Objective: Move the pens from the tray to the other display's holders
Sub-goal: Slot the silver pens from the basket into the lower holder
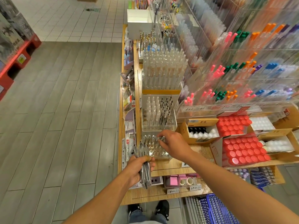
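Note:
My left hand [136, 169] grips a bundle of clear pens [144, 165], tips pointing up and away, just left of a clear acrylic holder block [159, 152] on the wooden shelf. Several pens stand in the far-left holes of that block; the nearer holes show bare. My right hand [172, 143] reaches over the block's far right side and pinches a clear pen [160, 138] at its top. Behind the block stands a taller clear holder [159, 115] with white and dark pens.
A still taller rack of white pens [163, 71] rises farther back. Cardboard boxes of red-capped and white bottles [242, 149] sit to the right. Coloured pens fill acrylic shelves [242, 70] at upper right. A blue basket [215, 209] stands on the floor by my feet.

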Demonstrator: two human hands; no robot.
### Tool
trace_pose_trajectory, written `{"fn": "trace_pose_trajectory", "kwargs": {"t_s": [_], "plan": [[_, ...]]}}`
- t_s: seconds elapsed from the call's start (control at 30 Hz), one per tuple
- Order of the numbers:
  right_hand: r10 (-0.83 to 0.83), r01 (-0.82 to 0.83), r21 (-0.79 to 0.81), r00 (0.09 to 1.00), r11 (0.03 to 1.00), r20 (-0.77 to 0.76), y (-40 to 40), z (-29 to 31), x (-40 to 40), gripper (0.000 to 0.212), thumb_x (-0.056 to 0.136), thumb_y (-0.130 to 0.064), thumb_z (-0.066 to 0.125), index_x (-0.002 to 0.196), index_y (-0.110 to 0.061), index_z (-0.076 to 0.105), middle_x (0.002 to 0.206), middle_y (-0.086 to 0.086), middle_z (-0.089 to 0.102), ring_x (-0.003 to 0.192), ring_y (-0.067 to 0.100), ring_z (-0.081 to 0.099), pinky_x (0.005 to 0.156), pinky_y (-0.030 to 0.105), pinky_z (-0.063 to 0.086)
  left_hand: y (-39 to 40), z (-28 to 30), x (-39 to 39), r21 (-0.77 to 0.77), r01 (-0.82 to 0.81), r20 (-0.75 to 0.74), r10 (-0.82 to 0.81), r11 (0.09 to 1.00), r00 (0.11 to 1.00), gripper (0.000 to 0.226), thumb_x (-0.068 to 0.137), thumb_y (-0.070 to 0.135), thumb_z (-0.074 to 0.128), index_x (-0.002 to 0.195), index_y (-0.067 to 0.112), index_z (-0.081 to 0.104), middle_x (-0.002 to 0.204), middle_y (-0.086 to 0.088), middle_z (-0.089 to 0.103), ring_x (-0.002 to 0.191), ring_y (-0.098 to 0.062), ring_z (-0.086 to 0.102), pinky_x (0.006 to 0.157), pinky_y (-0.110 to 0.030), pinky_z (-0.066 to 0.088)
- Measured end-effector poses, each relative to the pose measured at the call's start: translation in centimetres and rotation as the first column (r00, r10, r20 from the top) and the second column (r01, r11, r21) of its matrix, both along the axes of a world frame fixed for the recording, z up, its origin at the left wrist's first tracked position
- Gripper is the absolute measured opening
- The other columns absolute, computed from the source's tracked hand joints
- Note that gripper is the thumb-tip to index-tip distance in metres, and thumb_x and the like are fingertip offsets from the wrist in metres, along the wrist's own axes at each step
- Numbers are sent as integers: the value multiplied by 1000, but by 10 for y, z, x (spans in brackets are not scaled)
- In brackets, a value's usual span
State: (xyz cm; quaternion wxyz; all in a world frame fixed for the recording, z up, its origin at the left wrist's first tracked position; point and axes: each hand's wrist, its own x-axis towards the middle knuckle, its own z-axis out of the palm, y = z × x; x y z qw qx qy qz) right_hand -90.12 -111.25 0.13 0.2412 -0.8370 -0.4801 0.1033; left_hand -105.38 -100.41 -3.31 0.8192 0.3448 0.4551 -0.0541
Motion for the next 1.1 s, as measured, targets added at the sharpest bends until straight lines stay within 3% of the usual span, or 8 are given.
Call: {"fn": "trace_pose_trajectory", "kwargs": {"t_s": [0.2,0.33,0.47,0.67,0.83,0.93,1.03,1.1], "plan": [[35,-34,-80,999,996,12,9,4,4,19,94,-20,59,109,-12,66,96,3,67,74,16,61,74,32,52,1,2,1,-15,-29,7,29,999,1000,31,91,-4,63,116,-21,58,87,-26,71,64,-25,70,57,-32,61],[44,-43,-128,999,991,10,10,0,3,15,93,-19,60,104,-15,68,92,2,70,75,18,65,70,27,50,2,2,2,-10,-42,4,42,999,999,31,90,-4,63,117,-18,57,89,-27,72,67,-27,72,58,-33,62],[28,-35,-212,999,977,-36,7,-5,1,20,94,-21,57,114,-18,59,92,1,71,79,20,66,75,35,54,3,1,1,1,-18,-7,18,1000,1000,33,88,-4,67,117,-19,58,92,-28,72,71,-28,73,63,-34,63],[64,-54,-262,998,964,30,11,-9,1,16,98,-24,49,106,-15,60,88,4,70,77,24,65,67,36,53,2,1,0,-8,22,-18,-22,1000,1000,27,85,-5,69,109,-17,63,86,-28,73,67,-27,74,56,-32,61],[60,-38,-239,995,970,83,13,-13,-5,19,98,-18,48,103,-12,66,101,2,62,80,28,64,68,38,52,5,1,0,8,9,-24,-9,1000,1000,30,84,-3,70,109,-18,63,92,-32,72,71,-30,75,58,-33,61],[10,6,-175,996,985,93,12,-14,-8,17,97,-18,51,106,-13,65,105,1,59,79,26,64,65,34,49,7,1,-1,-1,-14,-10,14,1000,1000,34,82,-4,71,111,-18,60,93,-34,71,74,-32,75,56,-33,61],[-122,117,-42,978,992,-167,15,-9,-12,16,94,-24,60,104,-14,68,96,0,67,78,15,63,69,32,52,9,2,0,-18,-16,7,17,1000,1000,30,82,-5,71,108,-17,62,96,-34,71,84,-36,75,60,-34,61],[-153,117,-106,871,987,-467,17,-5,-14,22,91,-29,65,106,-12,67,89,2,68,76,13,62,74,35,55,9,3,1,-28,-15,27,16,999,1000,28,80,-6,72,104,-17,64,96,-33,71,86,-37,74,61,-35,61]]}}
